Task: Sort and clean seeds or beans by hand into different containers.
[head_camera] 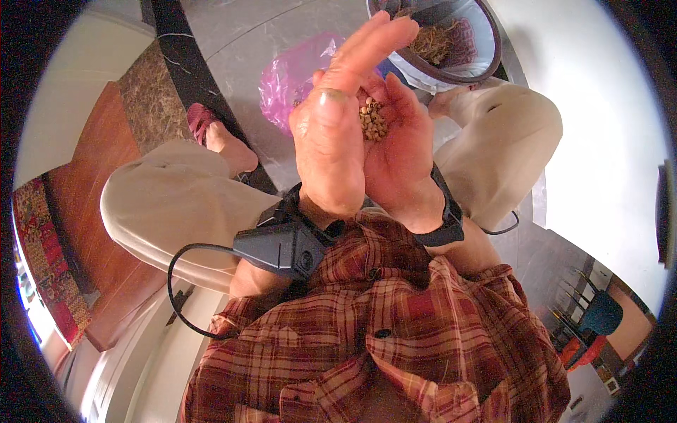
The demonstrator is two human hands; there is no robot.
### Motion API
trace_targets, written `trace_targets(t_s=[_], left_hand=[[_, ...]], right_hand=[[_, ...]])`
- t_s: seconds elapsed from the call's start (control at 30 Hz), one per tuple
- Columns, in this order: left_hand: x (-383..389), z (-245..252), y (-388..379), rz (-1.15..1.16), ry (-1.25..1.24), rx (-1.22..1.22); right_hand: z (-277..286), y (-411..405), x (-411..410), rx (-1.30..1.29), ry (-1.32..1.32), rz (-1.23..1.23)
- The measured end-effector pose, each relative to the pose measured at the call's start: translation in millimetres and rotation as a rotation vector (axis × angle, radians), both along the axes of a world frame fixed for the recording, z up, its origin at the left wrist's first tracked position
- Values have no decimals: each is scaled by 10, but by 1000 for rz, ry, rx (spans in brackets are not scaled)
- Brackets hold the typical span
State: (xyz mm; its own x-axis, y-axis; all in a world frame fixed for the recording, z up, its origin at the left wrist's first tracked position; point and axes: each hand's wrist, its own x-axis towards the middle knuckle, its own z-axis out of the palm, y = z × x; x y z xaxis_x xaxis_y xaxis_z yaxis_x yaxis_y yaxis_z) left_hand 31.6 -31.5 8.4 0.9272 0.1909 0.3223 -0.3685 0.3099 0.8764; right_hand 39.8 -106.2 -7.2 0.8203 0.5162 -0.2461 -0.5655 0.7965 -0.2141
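Observation:
My right hand [404, 153] is cupped with its palm up. In that palm lies a small heap of tan and brown dried seeds or beans [373, 119]. Against its left side my left hand [330, 148] stands edge-on, thumb towards me and fingers stretched forward; its palm is hidden, so I cannot tell whether it holds anything. Just beyond the hands, a translucent pink plastic bag [283, 79] sits on the floor, with a few small brown bits showing in it. Both wrists wear black straps, and a dark camera box [283, 248] with a cable is on the left one.
A dark-rimmed bin [476, 74] with a white liner stands ahead to the right, holding dry, straw-like plant stalks [433, 45]. My knees flank the hands. A white wall [592, 132] rises at the right; a wooden panel [100, 211] lies left. Grey tiles [248, 47] form the floor.

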Motion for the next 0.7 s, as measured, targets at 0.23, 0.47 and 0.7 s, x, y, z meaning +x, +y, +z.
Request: trace_targets(t_s=[0.23, 0.47, 0.7], left_hand=[[3, 41, -22, 27, -54, -559], [49, 220, 57, 260, 52, -1022], [104, -124, 141, -218, 248, -1446]], right_hand=[[-25, 12, 45, 243, -5, 79], [195, 41, 99, -116, 226, -193], [296, -157, 174, 192, -14, -145]])
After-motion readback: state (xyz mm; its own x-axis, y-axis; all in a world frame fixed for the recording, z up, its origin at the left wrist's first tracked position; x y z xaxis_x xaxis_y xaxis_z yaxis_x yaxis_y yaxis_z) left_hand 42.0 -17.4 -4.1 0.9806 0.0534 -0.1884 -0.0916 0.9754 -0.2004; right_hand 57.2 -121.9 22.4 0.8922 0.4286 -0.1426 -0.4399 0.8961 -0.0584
